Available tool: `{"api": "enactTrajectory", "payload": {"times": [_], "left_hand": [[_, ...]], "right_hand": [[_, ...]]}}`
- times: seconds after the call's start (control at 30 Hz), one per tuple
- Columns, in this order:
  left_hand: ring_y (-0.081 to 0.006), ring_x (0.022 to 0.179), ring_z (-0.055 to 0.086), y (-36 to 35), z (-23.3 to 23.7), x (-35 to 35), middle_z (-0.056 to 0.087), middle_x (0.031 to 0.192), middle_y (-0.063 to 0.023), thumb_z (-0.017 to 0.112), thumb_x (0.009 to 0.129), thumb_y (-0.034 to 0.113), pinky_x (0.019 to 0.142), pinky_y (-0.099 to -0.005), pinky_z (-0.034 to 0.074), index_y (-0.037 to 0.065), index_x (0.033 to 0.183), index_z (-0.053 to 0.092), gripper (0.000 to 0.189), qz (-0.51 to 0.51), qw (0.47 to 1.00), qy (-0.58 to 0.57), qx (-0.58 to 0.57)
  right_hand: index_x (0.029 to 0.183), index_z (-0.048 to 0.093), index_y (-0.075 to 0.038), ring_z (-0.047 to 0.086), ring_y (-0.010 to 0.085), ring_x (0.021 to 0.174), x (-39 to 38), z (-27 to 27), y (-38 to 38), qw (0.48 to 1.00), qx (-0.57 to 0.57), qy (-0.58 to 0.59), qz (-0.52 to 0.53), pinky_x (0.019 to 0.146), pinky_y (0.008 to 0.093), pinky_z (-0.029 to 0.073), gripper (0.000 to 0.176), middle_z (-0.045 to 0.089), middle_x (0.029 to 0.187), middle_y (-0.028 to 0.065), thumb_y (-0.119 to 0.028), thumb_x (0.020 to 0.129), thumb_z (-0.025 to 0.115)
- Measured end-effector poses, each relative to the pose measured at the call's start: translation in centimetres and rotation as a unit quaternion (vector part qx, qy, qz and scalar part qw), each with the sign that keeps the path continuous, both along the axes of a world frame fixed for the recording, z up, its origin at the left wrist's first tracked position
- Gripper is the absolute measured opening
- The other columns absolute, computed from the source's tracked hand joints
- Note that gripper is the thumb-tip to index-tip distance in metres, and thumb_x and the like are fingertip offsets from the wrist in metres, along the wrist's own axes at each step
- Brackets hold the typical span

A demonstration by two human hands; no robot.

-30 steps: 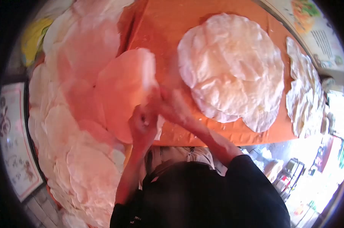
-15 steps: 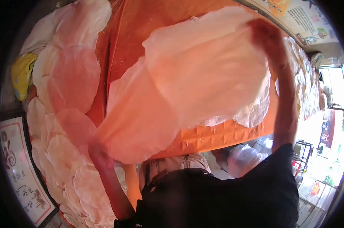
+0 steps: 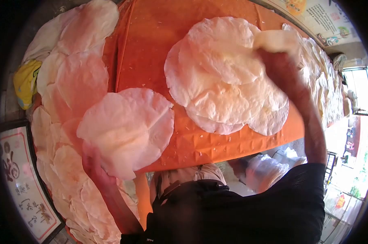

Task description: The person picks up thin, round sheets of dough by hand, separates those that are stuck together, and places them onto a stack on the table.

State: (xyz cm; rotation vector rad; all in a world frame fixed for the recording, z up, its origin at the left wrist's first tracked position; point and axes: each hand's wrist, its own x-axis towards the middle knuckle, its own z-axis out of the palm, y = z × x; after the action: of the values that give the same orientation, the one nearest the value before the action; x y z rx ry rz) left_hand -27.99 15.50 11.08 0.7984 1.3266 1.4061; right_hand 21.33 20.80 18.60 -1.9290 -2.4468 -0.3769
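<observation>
My left hand (image 3: 93, 162) is closed on the lower left edge of a thin, round, pale sheet (image 3: 129, 126), which lies partly over the orange cloth; the fingertips are partly hidden. On the right, my right hand (image 3: 269, 46) is smeared by motion over the upper right edge of a pile of overlapping pale sheets (image 3: 228, 97). Whether it holds a sheet cannot be made out. Orange cloth shows between the two groups of sheets.
Overlapping pale sheets (image 3: 66, 162) line the left side, beside a yellow cloth (image 3: 26, 83) and a framed sign (image 3: 27, 179). More sheets (image 3: 320, 81) lie at the far right. Clear plastic bags (image 3: 265, 171) sit below the edge of the orange-covered table (image 3: 232, 148).
The wide pale sheets stretched between my hands have come apart into a separate round sheet at left and the pile at right. My left hand has shifted slightly left; my right hand has moved slightly down-left.
</observation>
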Motion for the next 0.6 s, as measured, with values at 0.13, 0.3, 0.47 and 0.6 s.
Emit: {"api": "enactTrajectory", "payload": {"times": [0.13, 0.3, 0.47, 0.6], "left_hand": [[-0.0217, 0.119, 0.047, -0.7, -0.1, -0.5, 0.048, 0.132, -0.0126, 0.051, 0.089, 0.006, 0.099, -0.0337, 0.039, -0.002, 0.134, 0.042, 0.046, -0.019, 0.997, 0.070, 0.033], [-0.0218, 0.122, 0.045, -0.3, 0.7, 0.1, 0.047, 0.134, -0.0131, 0.051, 0.089, 0.006, 0.100, -0.0347, 0.038, -0.002, 0.135, 0.041, 0.047, -0.022, 0.999, 0.042, 0.017], [-0.0218, 0.121, 0.046, -0.5, 1.4, 1.2, 0.047, 0.134, -0.0128, 0.051, 0.089, 0.006, 0.100, -0.0343, 0.039, -0.002, 0.134, 0.041, 0.047, -0.026, 0.998, 0.045, 0.030], [-0.0222, 0.119, 0.048, -1.2, -0.6, 0.7, 0.047, 0.133, -0.0128, 0.051, 0.088, 0.006, 0.098, -0.0338, 0.040, -0.002, 0.134, 0.042, 0.047, -0.047, 0.999, -0.003, -0.002]], "right_hand": [[0.090, 0.062, -0.007, 0.062, 0.0351, 0.059, -2.9, -6.0, -4.9, 0.988, -0.138, 0.074, -0.001, 0.056, 0.0456, 0.049, 0.017, 0.059, 0.060, 0.0175, -0.002, 0.075, 0.054], [0.085, 0.058, -0.006, 0.061, 0.0374, 0.063, -1.9, -3.9, -5.3, 0.988, -0.100, 0.091, -0.076, 0.057, 0.0466, 0.047, 0.011, 0.058, 0.061, 0.0171, -0.004, 0.075, 0.054], [0.104, 0.061, -0.007, 0.064, 0.0331, 0.074, -3.6, -6.7, -11.0, 0.929, -0.308, 0.188, -0.086, 0.068, 0.0439, 0.049, 0.034, 0.065, 0.078, 0.0156, -0.028, 0.078, 0.067], [0.109, 0.062, -0.005, 0.062, 0.0334, 0.090, -2.0, -10.6, -11.7, 0.945, -0.141, 0.230, -0.184, 0.079, 0.0442, 0.048, 0.050, 0.065, 0.093, 0.0175, -0.036, 0.073, 0.074]]}}
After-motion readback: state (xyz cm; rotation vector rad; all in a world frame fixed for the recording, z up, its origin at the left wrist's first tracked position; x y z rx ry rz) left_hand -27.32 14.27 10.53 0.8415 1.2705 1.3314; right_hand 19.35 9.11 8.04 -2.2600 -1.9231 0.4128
